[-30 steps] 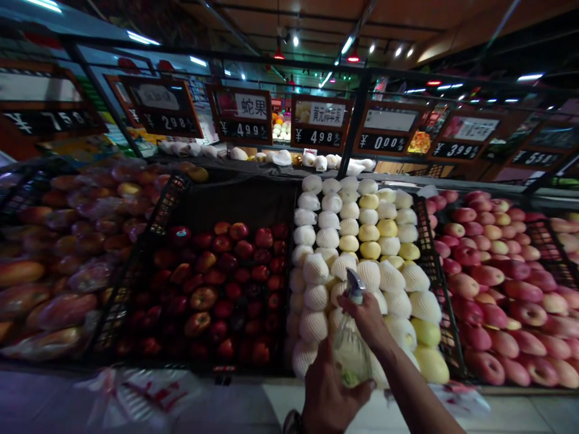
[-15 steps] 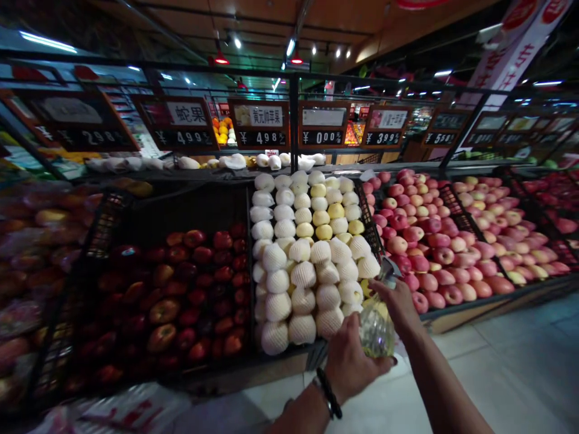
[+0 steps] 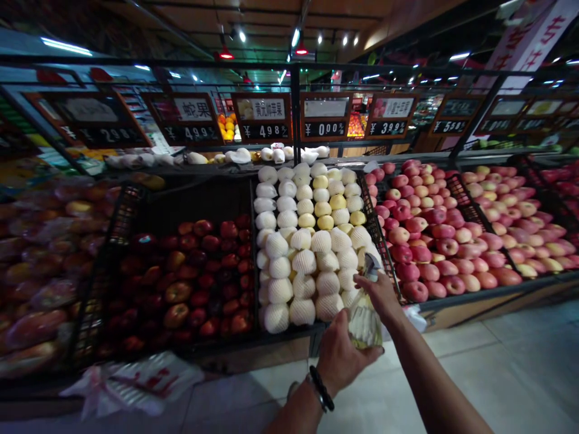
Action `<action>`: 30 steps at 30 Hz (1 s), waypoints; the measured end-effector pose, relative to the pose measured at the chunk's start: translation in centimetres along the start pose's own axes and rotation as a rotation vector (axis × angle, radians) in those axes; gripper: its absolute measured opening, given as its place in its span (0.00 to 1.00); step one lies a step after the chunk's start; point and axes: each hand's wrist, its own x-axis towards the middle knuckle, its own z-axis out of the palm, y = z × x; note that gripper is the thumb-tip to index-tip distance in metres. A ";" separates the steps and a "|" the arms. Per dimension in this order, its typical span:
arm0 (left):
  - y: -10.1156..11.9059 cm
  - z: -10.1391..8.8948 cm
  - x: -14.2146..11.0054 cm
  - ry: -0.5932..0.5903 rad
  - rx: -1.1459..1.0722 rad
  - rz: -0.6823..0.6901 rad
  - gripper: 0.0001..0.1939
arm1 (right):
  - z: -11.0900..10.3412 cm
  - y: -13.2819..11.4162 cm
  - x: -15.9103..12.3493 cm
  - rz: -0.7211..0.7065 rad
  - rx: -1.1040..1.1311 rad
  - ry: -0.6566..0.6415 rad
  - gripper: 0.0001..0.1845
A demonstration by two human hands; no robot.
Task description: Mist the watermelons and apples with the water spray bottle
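Now | both hands grasping spray bottle (image 3: 364,316) | left hand (image 3: 339,355) underneath | right hand (image 3: 382,295) at nozzle

Place: a dim shop aisle with fruit stands.
Floor (image 3: 520,367): pale tiles, bare on the right.
Stands: sloped black crates (image 3: 380,241) side by side, filled with dark red apples (image 3: 199,277), white net-wrapped fruit (image 3: 303,259) and pink apples (image 3: 452,235).
Signs: a row of dark price boards (image 3: 265,117) hangs above the crates.
Ceiling (image 3: 271,18): brown panels with small spotlights (image 3: 296,37) and red lamps (image 3: 226,55).
Lower left: white plastic bags (image 3: 136,380) by the stand.
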 end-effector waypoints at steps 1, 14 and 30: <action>-0.3 -0.5 -0.3 0.011 -0.015 -0.031 0.42 | 1.1 -0.1 0.2 -0.018 -0.011 -0.039 0.25; -6.4 -8.3 -6.1 0.382 -0.213 -0.187 0.42 | 16.6 -6.7 -3.1 -0.246 -0.056 -0.481 0.14; -8.4 -2.8 -7.7 0.388 -0.120 -0.295 0.47 | 13.9 -2.0 -4.2 -0.161 -0.064 -0.493 0.19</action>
